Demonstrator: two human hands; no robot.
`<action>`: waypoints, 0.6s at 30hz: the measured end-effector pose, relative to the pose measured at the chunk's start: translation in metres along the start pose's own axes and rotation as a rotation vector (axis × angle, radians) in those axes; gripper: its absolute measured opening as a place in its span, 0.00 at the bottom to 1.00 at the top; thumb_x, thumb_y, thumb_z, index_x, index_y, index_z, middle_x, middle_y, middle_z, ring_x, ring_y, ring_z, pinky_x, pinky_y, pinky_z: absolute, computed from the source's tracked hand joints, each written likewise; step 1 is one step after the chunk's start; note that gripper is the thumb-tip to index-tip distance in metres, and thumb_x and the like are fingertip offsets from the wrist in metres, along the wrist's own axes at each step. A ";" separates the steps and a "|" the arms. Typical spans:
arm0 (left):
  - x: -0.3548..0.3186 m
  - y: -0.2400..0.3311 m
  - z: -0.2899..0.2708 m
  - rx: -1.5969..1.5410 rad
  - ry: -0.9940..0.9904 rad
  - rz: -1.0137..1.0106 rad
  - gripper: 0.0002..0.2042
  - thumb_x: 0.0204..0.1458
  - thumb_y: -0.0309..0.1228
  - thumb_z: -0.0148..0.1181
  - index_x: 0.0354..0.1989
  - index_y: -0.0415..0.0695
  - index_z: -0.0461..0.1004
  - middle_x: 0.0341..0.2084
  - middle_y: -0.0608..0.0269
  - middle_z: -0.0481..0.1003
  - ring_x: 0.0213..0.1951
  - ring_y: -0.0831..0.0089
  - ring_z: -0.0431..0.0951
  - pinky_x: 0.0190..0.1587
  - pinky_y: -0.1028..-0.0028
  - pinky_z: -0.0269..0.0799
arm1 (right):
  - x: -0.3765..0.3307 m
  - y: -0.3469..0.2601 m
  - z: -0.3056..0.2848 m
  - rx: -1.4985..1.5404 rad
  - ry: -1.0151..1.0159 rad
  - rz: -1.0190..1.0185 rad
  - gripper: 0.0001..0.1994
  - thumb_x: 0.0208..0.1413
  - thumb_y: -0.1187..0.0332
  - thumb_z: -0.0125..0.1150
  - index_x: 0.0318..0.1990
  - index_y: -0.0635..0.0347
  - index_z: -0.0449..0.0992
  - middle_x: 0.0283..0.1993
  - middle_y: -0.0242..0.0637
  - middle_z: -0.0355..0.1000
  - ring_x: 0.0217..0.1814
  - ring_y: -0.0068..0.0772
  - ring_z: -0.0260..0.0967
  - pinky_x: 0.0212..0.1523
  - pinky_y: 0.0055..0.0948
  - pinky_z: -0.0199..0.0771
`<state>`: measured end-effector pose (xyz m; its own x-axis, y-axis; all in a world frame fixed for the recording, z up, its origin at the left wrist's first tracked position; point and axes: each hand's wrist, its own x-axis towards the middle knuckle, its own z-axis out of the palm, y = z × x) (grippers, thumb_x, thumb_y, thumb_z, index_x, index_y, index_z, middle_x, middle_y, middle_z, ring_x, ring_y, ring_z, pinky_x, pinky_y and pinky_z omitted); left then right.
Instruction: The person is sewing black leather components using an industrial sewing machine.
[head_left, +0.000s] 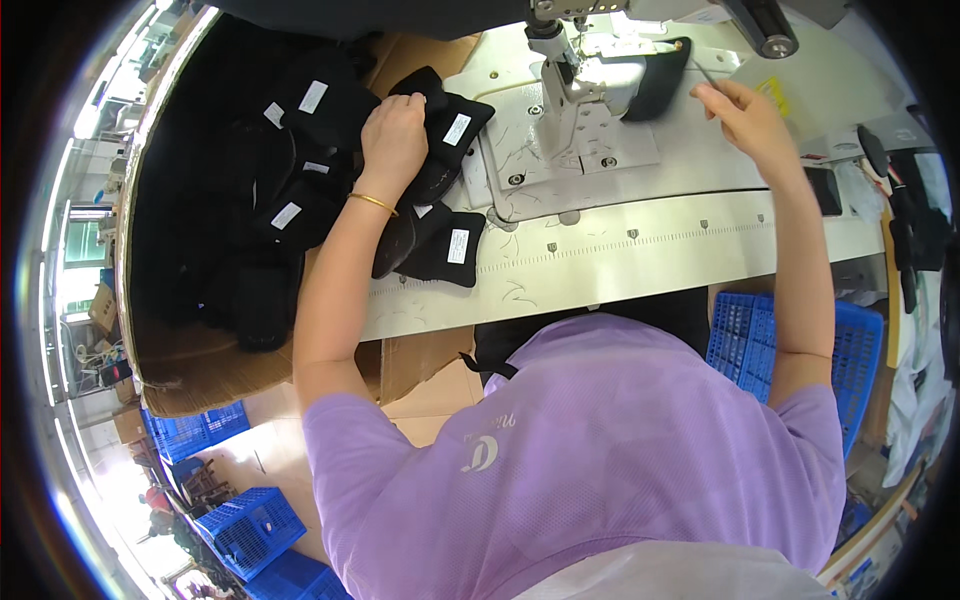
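My left hand [395, 140] reaches to the black padded fabric piece with a white rectangular label [472, 112] on the left part of the white table with a printed ruler scale [590, 240]; its fingers are curled and close together at the piece's upper left end, but the thumb is hidden, so I cannot tell whether they pinch it. A thin gold bracelet [373, 204] circles that wrist. Just nearer to me, another labelled black fabric piece [430, 262] lies near the table's front edge. Left of my forearm, a heap of black fabric pieces [230, 200], several with white labels, fills the space above a brown cardboard edge [180, 392]. My right hand [718, 100] is raised right of the white sewing machine head with a bright lamp [570, 80], thumb and forefinger together on a slim grey pointed tool [704, 72]. Between that hand and the needle area, a dark curved fabric piece [660, 85] lies on the machine bed, apart from my fingers. Short dark thread scraps [517, 292] dot the table, and a blue plastic crate [855, 345] stands below my right forearm.
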<state>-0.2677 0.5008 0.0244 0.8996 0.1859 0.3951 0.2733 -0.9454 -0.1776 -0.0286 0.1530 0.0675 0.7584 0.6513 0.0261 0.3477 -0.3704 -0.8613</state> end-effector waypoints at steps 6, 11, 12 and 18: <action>0.023 0.040 -0.087 -0.575 0.263 -0.246 0.12 0.47 0.23 0.52 0.40 0.36 0.76 0.27 0.60 0.77 0.28 0.70 0.76 0.34 0.72 0.72 | -0.050 -0.023 0.058 -0.015 0.161 -0.611 0.08 0.60 0.68 0.58 0.31 0.64 0.72 0.22 0.35 0.66 0.25 0.24 0.65 0.24 0.22 0.61; 0.037 0.071 -0.118 -1.239 -0.156 -0.271 0.18 0.44 0.21 0.52 0.45 0.33 0.77 0.25 0.71 0.73 0.25 0.85 0.66 0.31 0.82 0.64 | -0.078 -0.053 0.096 0.187 -0.034 -0.467 0.08 0.59 0.68 0.61 0.37 0.63 0.72 0.28 0.37 0.74 0.30 0.23 0.73 0.29 0.24 0.71; 0.040 0.065 -0.117 -1.348 -0.249 -0.338 0.20 0.43 0.19 0.51 0.47 0.33 0.76 0.30 0.69 0.75 0.31 0.84 0.70 0.38 0.83 0.65 | -0.078 -0.051 0.099 0.271 -0.123 -0.387 0.09 0.59 0.67 0.62 0.37 0.64 0.72 0.29 0.37 0.74 0.29 0.22 0.73 0.28 0.25 0.71; 0.043 0.059 -0.121 -1.620 -0.320 -0.421 0.17 0.42 0.21 0.53 0.43 0.29 0.77 0.31 0.64 0.78 0.34 0.83 0.73 0.40 0.83 0.69 | -0.086 -0.060 0.105 0.356 0.060 -0.375 0.10 0.58 0.66 0.63 0.34 0.64 0.72 0.24 0.34 0.71 0.27 0.20 0.73 0.28 0.24 0.73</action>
<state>-0.2539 0.4206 0.1402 0.9439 0.3267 -0.0478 0.0737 -0.0674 0.9950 -0.1720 0.1889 0.0635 0.6516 0.6532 0.3857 0.4004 0.1358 -0.9062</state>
